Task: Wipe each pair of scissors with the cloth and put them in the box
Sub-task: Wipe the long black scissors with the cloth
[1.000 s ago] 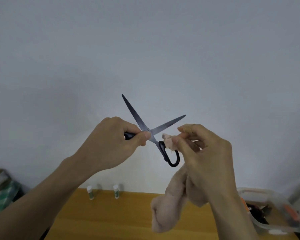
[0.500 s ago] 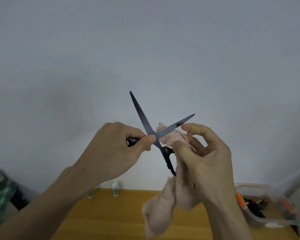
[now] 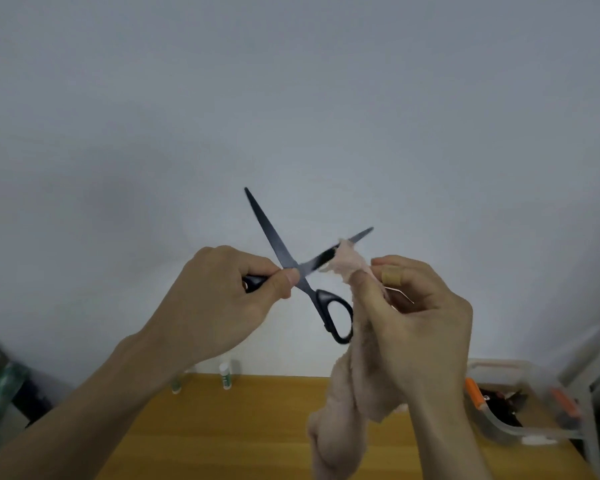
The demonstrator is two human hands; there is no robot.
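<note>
Gripping one black handle of the open scissors (image 3: 293,268) in the closed left hand (image 3: 219,303), raised well above the wooden table (image 3: 222,434); pinching the pink cloth (image 3: 347,375) around the right-pointing blade with the right hand (image 3: 416,327); clear box (image 3: 527,403) at the table's right end.

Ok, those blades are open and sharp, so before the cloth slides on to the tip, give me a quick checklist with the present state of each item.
1. Left hand grips one handle of the black scissors: ok.
2. Pink cloth wrapped on the right-pointing blade: ok.
3. Right hand fingers behind the cloth, off bare metal: ok.
4. Other blade already wiped: cannot tell.
5. Clear box open at right to receive the scissors: ok.
6. Room left in the box: cannot tell.
</note>
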